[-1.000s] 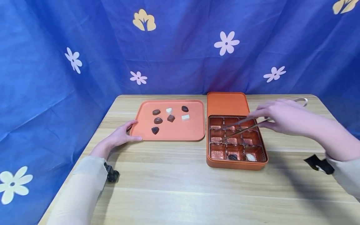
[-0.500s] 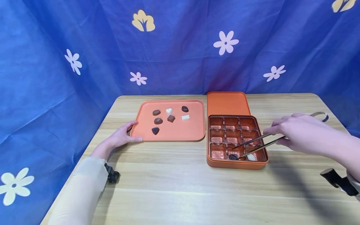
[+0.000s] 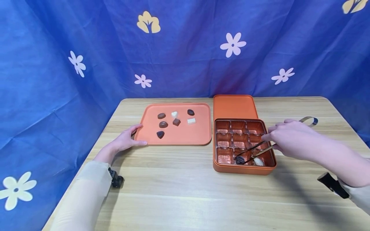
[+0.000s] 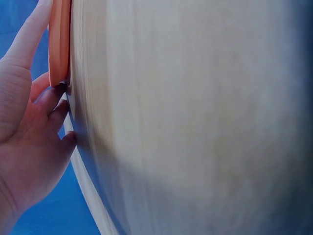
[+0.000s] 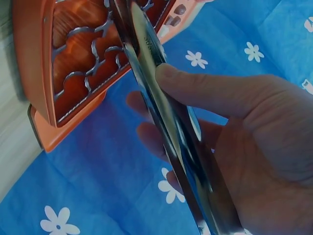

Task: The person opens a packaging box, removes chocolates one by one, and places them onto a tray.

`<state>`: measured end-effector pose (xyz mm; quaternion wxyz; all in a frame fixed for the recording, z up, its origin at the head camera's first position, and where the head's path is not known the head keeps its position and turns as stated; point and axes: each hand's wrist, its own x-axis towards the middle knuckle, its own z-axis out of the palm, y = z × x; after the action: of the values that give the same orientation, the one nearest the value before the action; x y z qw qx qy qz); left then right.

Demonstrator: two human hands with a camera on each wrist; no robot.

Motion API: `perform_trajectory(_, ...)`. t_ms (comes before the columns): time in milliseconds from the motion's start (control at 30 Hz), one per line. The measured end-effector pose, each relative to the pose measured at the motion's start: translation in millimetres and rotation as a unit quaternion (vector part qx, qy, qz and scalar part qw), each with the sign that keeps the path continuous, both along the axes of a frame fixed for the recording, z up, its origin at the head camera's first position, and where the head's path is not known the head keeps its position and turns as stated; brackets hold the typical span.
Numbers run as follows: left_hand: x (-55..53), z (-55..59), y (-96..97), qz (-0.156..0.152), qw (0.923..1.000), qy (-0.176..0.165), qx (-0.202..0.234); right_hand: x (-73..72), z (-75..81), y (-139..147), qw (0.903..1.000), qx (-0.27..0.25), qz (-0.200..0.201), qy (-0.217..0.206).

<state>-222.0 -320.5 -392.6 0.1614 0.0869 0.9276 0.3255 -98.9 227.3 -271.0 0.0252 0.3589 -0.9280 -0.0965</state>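
Observation:
In the head view my right hand (image 3: 292, 139) holds metal tongs (image 3: 264, 150), pinched between thumb and fingers in the right wrist view. Their tips reach into the front middle compartment of the orange chocolate box (image 3: 242, 169), around a dark ridged chocolate (image 3: 240, 160). In the compartment to its right lies a white chocolate (image 3: 258, 161). My left hand (image 3: 127, 138) grips the left front corner of the pink tray (image 3: 188, 138), thumb and fingers on its rim. Several chocolates rest on the tray, among them a white heart (image 3: 174, 114) and a white block (image 3: 191, 121).
The box's orange lid (image 3: 234, 106) lies behind the box, near the back edge of the wooden table (image 3: 162, 192). A blue flowered cloth (image 3: 185, 48) hangs behind and to the left. Tray and box stand side by side with a narrow gap.
My right hand and the tongs have come forward, from over the box's middle compartments down to the dark ridged chocolate at the front. The left hand has stayed at the tray.

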Motion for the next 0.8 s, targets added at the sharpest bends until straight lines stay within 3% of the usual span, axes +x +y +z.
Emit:
perform_trajectory(133, 0.3, 0.1, -0.1, 0.001, 1.0, -0.001, 0.001, -0.2, -0.3, -1.6, 0.9998, -0.004, 0.015, 0.016)
perform_trajectory(433, 0.7, 0.7, 1.1, 0.004, 1.0, -0.006, -0.002, 3.4, 2.5, 7.7, 0.9997, -0.026, -0.003, 0.005)
perform_trajectory(800, 1.2, 1.0, 1.0, 0.006, 0.9999, -0.01, 0.003, 3.9, 24.4, 24.7, 0.998, -0.052, -0.035, -0.001)
